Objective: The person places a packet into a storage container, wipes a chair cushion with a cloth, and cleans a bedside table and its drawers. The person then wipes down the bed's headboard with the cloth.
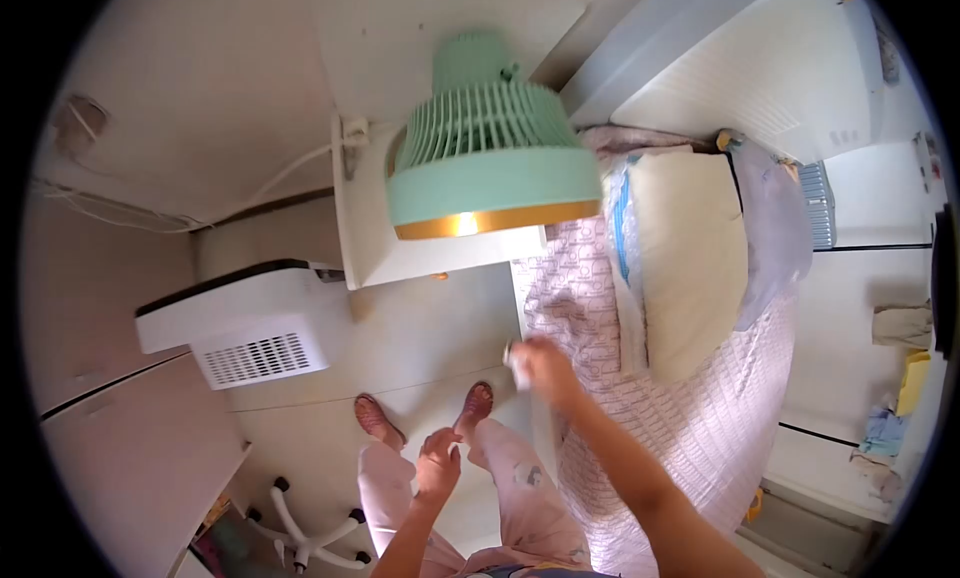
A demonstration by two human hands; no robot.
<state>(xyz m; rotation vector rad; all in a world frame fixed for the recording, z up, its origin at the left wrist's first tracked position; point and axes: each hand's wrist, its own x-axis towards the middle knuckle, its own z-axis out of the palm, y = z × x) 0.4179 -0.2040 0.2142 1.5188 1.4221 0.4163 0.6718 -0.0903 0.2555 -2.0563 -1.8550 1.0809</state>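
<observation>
My right hand (pixel 545 366) is closed on a small whitish thing (pixel 519 366), blurred and too small to name, near the edge of the bed. Over my legs, my left hand (pixel 439 462) has its fingers bent, and whether anything is in them does not show clearly. Beyond both hands, a mint green fan (pixel 495 183) with a gold rim stands on a white stand (pixel 375 248). Neither hand touches the fan.
A bed with a pink patterned cover (pixel 700 418) and a cream pillow (pixel 690 258) lies at the right. At the left are a white box-shaped appliance (pixel 262 323) with a vent and a wheeled chair base (pixel 298 533). My sandals (pixel 375 416) are on the floor.
</observation>
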